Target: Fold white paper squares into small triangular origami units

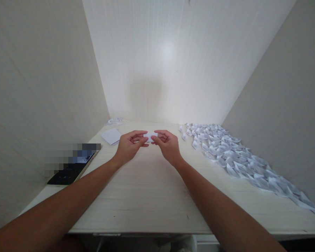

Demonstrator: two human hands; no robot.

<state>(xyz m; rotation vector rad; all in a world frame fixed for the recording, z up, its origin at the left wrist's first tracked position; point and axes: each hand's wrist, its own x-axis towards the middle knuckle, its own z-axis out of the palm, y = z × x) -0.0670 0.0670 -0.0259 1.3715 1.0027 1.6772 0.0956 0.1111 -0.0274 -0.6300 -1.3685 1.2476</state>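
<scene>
Between my two hands is a small folded piece of white paper (150, 135), held above the middle of the table. My left hand (131, 143) pinches its left side between thumb and fingers. On the right side, my right hand (168, 142) grips it the same way, thumb in front. The fingers hide part of the paper, so its exact folds cannot be made out. Just left of my left hand, a stack of white paper sheets (111, 135) lies on the table.
Many folded white paper pieces (231, 154) spread along the table's right side. A phone (68, 173), partly blurred out, leans at the left wall. Some white paper bits (116, 121) lie in the back left corner. Walls enclose the pale table (141, 203) on three sides.
</scene>
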